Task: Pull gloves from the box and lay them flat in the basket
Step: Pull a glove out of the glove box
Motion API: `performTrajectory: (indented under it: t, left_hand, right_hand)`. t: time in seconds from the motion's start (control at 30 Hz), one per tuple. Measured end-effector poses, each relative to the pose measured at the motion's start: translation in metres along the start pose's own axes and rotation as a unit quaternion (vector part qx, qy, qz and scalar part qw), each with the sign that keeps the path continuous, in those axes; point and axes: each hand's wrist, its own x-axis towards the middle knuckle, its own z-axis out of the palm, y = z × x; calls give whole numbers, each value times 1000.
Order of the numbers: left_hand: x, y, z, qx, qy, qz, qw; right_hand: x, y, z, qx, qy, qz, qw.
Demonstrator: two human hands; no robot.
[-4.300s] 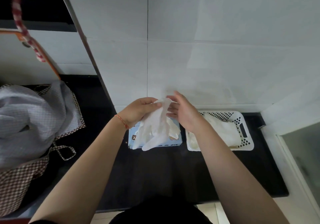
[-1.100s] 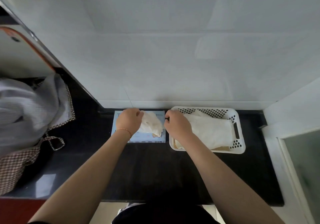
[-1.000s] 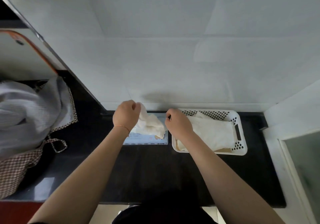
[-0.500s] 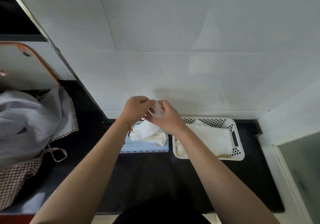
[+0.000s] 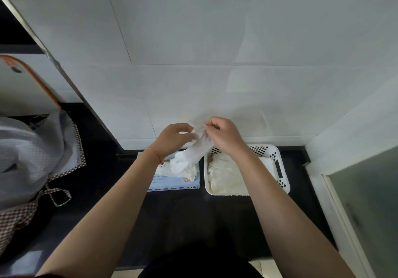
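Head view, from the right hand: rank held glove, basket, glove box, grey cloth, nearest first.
1. Glove: pinched in the right hand.
2. Basket: just below the hand.
3. Glove box: lower left.
4. Grey cloth: far left.

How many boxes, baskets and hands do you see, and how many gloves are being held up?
Glove box: 1
Basket: 1
Hands: 2, left hand and right hand
Glove held up: 1
Total: 5
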Motion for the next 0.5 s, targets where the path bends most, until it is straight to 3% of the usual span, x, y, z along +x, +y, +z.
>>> performTrajectory:
  t: [0.1, 0.27, 0.37, 0.5]
  left_hand:
    - [6, 0, 2, 50, 13, 31, 998]
    - [2, 9, 10, -3, 11, 57, 998]
    - [3, 8, 12, 1, -42, 58, 997]
    - [10, -5, 17, 105, -101, 6, 989]
  right_hand:
    - [2, 3, -11, -24, 14, 13, 1000]
    - [-2, 2, -20, -18, -3, 23, 1000]
    - [-2, 4, -25, -21, 47, -15, 999]
    - [-4, 8, -36, -13, 96, -35, 995]
